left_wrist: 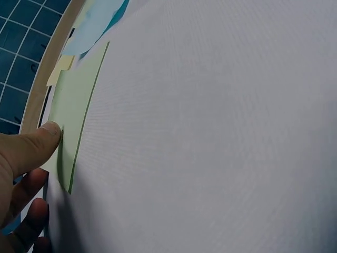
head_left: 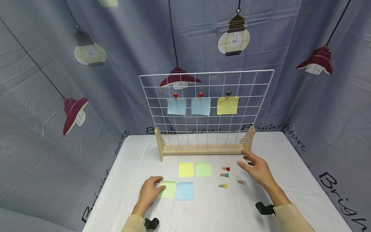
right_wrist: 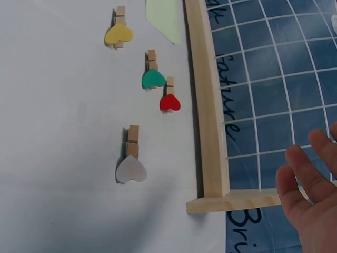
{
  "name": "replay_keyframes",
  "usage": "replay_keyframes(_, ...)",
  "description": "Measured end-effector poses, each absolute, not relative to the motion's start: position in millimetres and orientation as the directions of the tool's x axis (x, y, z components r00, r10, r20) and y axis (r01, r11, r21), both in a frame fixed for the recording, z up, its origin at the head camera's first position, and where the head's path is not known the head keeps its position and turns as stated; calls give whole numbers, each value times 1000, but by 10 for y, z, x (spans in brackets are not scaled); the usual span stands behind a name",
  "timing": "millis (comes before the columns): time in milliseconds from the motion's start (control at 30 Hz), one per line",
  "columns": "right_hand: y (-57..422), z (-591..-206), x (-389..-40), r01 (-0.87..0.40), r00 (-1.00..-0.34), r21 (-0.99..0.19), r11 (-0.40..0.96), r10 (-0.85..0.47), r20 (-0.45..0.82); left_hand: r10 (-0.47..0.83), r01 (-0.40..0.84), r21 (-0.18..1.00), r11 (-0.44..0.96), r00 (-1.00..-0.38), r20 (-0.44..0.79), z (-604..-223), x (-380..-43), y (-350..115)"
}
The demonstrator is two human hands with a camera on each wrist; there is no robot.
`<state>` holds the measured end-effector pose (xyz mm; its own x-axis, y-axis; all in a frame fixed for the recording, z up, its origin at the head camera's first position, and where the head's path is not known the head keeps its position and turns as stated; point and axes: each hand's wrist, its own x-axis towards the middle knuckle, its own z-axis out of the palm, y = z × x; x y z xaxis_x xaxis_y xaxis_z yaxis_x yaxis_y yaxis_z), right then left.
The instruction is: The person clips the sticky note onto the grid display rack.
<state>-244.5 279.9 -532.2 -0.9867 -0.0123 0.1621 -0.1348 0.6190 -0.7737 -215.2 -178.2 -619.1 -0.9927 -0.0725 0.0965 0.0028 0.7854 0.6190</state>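
My left hand (head_left: pixel 149 192) is at the left edge of a light green sticky note (head_left: pixel 170 190) on the table. In the left wrist view its thumb (left_wrist: pixel 48 134) lies on the green paper, with the fingers at the edge, pinching it. A blue sticky note (head_left: pixel 185 191) lies just to the right, and a yellow one (head_left: pixel 186 169) and another green one (head_left: pixel 204 169) lie behind. My right hand (head_left: pixel 258 169) hovers empty, fingers spread, by the grid rack's right wooden foot (head_left: pixel 248 139). Near it lie heart clothespins: red (right_wrist: pixel 170 102), teal (right_wrist: pixel 153 78), yellow (right_wrist: pixel 119 34) and white (right_wrist: pixel 131 168).
A white wire grid rack (head_left: pixel 203 124) on a wooden base (head_left: pixel 203 150) stands at the back of the white table (head_left: pixel 214 212). Two blue notes (head_left: pixel 176 107) and a yellow note (head_left: pixel 227 106) are clipped to it. A lamp-patterned curtain (head_left: pixel 121 42) hangs around the table.
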Motion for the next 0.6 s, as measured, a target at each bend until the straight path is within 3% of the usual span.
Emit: replay_keyframes(600, 2775, -5355, -2407, -116, -989, -784, 609, 5, 151, -112, 1, 578, 816, -981, 160, -6243, -2139, -1744)
